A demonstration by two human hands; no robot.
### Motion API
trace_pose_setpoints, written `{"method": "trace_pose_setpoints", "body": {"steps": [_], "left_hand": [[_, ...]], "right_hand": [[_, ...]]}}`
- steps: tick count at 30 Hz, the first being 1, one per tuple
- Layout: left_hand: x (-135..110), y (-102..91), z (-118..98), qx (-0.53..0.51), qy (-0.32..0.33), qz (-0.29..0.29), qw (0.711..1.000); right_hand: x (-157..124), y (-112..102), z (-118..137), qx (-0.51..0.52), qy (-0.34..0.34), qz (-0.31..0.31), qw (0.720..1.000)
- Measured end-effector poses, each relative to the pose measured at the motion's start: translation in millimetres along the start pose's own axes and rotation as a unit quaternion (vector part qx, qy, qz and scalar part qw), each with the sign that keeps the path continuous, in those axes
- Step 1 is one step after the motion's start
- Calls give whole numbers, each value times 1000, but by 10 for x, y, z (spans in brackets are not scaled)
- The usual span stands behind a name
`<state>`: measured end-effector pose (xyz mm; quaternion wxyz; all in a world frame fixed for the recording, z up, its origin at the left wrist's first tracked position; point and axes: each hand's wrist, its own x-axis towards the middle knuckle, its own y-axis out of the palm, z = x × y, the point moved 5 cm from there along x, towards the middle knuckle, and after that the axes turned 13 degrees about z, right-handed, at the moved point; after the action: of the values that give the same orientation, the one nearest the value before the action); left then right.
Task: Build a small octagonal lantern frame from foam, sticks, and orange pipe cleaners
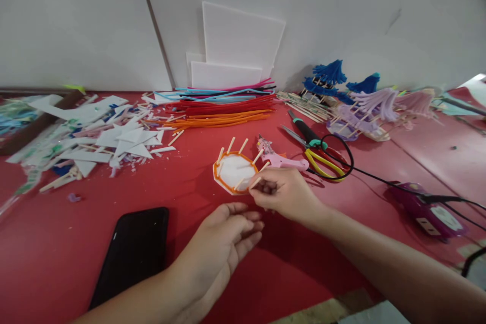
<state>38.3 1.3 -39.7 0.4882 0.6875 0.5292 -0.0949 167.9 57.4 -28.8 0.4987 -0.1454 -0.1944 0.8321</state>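
The small white base (231,168), rimmed with orange trim (219,182), lies flat on the red desk (186,182), about midway between the far edge by the wall and the near edge. Short posts (243,146) stand around its rim, some leaning outward. The person's right hand (274,190) pinches a short stick (255,183) between thumb and fingertips at the side of the base toward the near edge; whether its foot touches the trim is hidden by the fingers. The left hand (232,235) is empty, its fingers loosely curled and apart, nearer the near edge.

To place this stick well, the person would do best to set its foot squarely on the trim, match its spacing and lean to the neighbouring posts, and hold it motionless until any glue grips. The free left hand could steady the base without knocking posts. The pink glue gun (286,162) lies just beside the base, toward the far edge, so the right wrist should keep clear of its possibly hot nozzle.
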Motion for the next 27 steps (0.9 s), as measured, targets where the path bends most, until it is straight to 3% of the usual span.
{"method": "trace_pose_setpoints", "body": {"steps": [3, 6, 9, 16, 27], "left_hand": [[62, -44, -95, -21, 83, -3, 996], [129, -68, -148, -10, 137, 47, 989], [160, -92, -116, 16, 139, 82, 987], [142, -108, -94, 60, 151, 76, 984], [160, -153, -159, 93, 171, 53, 979]], "right_hand": [[-28, 5, 35, 48, -3, 7, 999], [-60, 27, 71, 49, -10, 4, 999], [-88, 38, 117, 7, -27, -8, 1000], [-156, -6, 267, -121, -120, -49, 984], [-181, 27, 298, -170, -179, -61, 967]]}}
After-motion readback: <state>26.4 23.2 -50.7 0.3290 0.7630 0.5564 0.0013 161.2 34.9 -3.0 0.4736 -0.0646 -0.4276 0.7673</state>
